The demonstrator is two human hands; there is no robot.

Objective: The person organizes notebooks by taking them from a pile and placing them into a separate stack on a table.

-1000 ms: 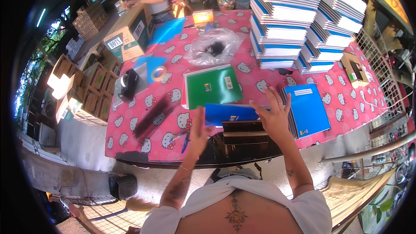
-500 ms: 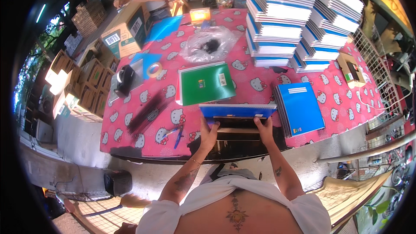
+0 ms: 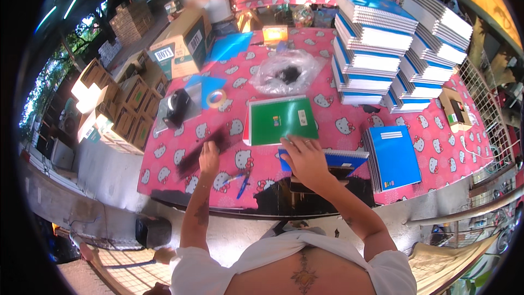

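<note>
Just below the green notebook (image 3: 281, 120), your right hand (image 3: 307, 159) lies flat, fingers spread, pressing a blue notebook (image 3: 341, 158) whose long axis runs left to right along the table (image 3: 349, 125) edge. Left of the green notebook, your left hand (image 3: 209, 155) closes on a dark strip (image 3: 199, 155) angled toward it. Pens (image 3: 240, 177) lie between your hands; another blue notebook (image 3: 394, 157) sits to the right, tall stacks (image 3: 371, 49) beyond.

Glossy green notebook cover (image 3: 282, 120), crinkled clear plastic bag (image 3: 287, 71), printed tablecloth (image 3: 338, 125).
</note>
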